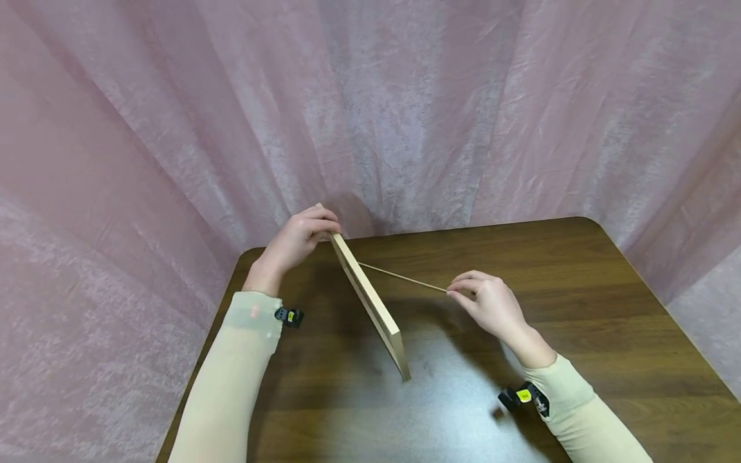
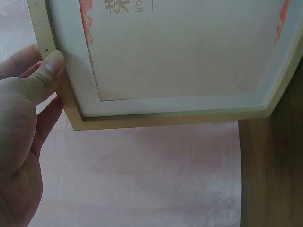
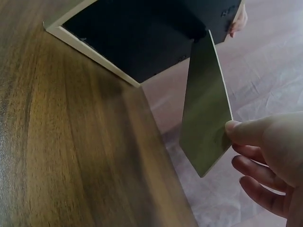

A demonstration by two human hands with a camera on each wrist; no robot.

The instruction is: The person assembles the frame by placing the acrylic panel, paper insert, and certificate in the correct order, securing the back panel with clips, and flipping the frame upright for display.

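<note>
A light wooden picture frame (image 1: 370, 297) stands tilted on edge on the brown table (image 1: 608, 308). My left hand (image 1: 301, 238) grips its upper far corner, thumb on the front rim (image 2: 52, 66). The left wrist view shows the frame's front (image 2: 180, 52) with a white mat and a printed sheet. The right wrist view shows its black back (image 3: 142, 33). A thin stand flap (image 3: 204, 104) swings out from that back, and my right hand (image 1: 486, 299) pinches the flap's free end (image 1: 448, 290) between thumb and fingers.
Pink cloth (image 1: 370, 109) hangs close behind and on both sides of the table. The table's far edge runs just behind the frame, and its rounded right corner (image 1: 590, 225) lies beyond my right hand. Small devices are strapped to both sleeved wrists.
</note>
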